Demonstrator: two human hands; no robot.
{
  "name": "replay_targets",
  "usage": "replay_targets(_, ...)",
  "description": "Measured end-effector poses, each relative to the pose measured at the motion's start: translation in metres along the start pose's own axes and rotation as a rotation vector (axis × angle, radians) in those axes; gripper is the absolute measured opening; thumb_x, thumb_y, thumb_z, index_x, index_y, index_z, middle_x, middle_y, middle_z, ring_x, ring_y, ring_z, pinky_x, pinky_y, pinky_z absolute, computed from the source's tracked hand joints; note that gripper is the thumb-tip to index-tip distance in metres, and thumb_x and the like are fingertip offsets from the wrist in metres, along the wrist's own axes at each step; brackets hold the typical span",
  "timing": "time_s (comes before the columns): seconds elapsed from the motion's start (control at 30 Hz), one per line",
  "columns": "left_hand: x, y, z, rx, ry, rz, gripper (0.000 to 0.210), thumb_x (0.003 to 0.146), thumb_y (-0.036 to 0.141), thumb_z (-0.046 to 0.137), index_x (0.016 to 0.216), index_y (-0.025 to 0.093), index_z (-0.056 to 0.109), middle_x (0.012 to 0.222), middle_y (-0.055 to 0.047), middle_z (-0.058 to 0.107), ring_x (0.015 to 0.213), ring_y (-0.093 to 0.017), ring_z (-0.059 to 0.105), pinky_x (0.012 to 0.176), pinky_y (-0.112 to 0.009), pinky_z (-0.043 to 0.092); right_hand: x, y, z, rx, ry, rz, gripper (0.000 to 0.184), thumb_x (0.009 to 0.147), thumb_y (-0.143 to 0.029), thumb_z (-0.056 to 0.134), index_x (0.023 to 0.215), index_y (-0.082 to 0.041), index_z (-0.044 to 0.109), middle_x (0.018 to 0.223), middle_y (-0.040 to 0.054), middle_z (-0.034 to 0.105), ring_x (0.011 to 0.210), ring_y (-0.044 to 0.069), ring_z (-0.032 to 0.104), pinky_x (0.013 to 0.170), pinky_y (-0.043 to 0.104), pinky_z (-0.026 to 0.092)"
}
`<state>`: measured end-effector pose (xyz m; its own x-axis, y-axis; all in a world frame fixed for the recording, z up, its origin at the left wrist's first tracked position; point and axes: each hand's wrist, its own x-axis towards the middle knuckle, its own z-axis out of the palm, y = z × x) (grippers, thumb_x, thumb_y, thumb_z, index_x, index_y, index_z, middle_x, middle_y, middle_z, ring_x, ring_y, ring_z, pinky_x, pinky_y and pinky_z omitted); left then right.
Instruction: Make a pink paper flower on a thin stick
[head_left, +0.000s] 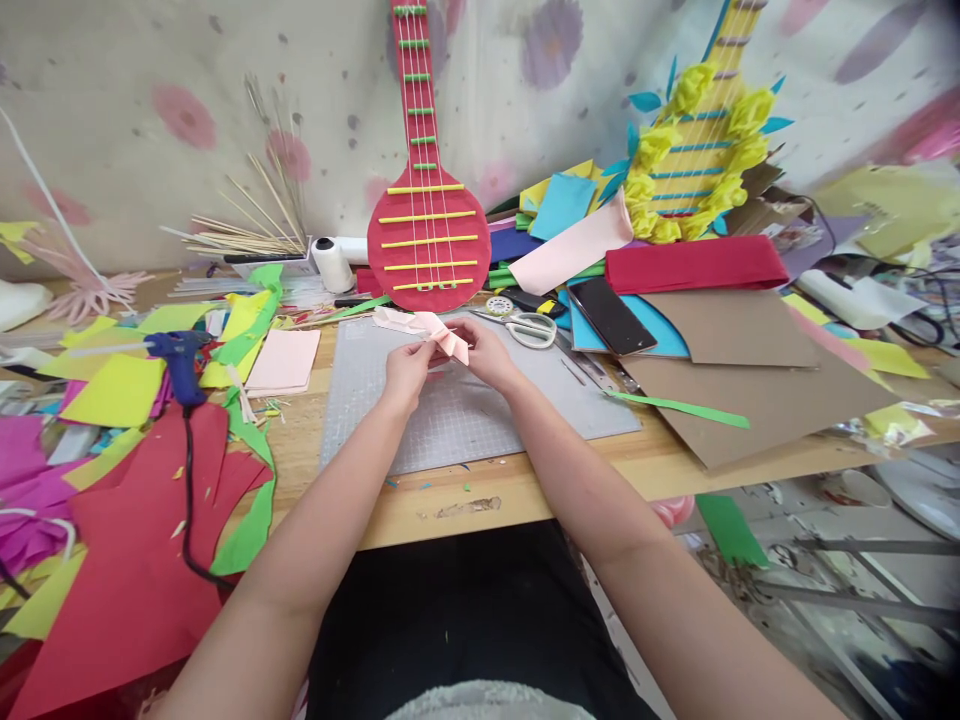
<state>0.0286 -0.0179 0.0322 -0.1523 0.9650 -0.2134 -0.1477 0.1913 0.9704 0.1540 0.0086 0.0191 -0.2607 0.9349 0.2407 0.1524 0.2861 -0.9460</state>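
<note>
Over the grey cutting mat [367,420], my left hand [410,375] and my right hand [486,352] hold a pale pink piece of paper [448,342] between them. The paper looks folded or creased, and the fingers of both hands are closed on it. Just behind it, another pale pink strip [396,320] lies by the top edge of the mat; whether the two are joined I cannot tell. To the left sits a stack of pale pink paper squares [283,362]. White-handled scissors [531,331] lie beyond my right hand.
A red paper lute [429,250] and a yellow flower-trimmed one [690,160] lean at the back. A blue glue gun [180,365] lies left among paper scraps. At right are a black phone [611,315], brown cardboard [757,400] and a green strip [682,406].
</note>
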Motion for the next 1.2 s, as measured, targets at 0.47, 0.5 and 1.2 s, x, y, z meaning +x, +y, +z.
replay_targets(0.47, 0.024, 0.014, 0.010, 0.142, -0.058, -0.023, 0.015, 0.068, 0.025, 0.064, 0.057, 0.015, 0.063, 0.061, -0.009, 0.064, 0.068, -0.023, 0.065, 0.064, -0.035, 0.050, 0.006, 0.005, 0.003, 0.086, 0.181, 0.051, 0.026, 0.069, -0.040, 0.056, 0.082, -0.017, 0.057, 0.079, 0.0016, 0.064, 0.073, 0.012, 0.058, 0.069, 0.026, 0.045)
replay_targets(0.5, 0.025, 0.016, 0.012, 0.167, -0.057, -0.024, 0.015, 0.069, 0.023, 0.064, 0.057, 0.014, 0.062, 0.063, -0.010, 0.065, 0.068, -0.024, 0.065, 0.065, -0.036, 0.050, 0.007, 0.008, 0.002, 0.129, 0.184, 0.058, 0.027, 0.068, -0.040, 0.057, 0.083, -0.018, 0.057, 0.078, 0.0010, 0.063, 0.072, 0.012, 0.058, 0.069, 0.026, 0.045)
replay_targets(1.2, 0.020, 0.015, 0.015, -0.094, 0.043, -0.098, 0.007, 0.066, 0.015, 0.067, 0.067, 0.016, 0.060, 0.071, -0.007, 0.068, 0.076, -0.022, 0.067, 0.070, -0.036, 0.051, 0.009, 0.014, -0.003, 0.352, 0.127, 0.217, 0.036, 0.066, -0.040, 0.062, 0.095, -0.021, 0.051, 0.087, 0.0001, 0.061, 0.069, 0.010, 0.057, 0.059, 0.022, 0.043)
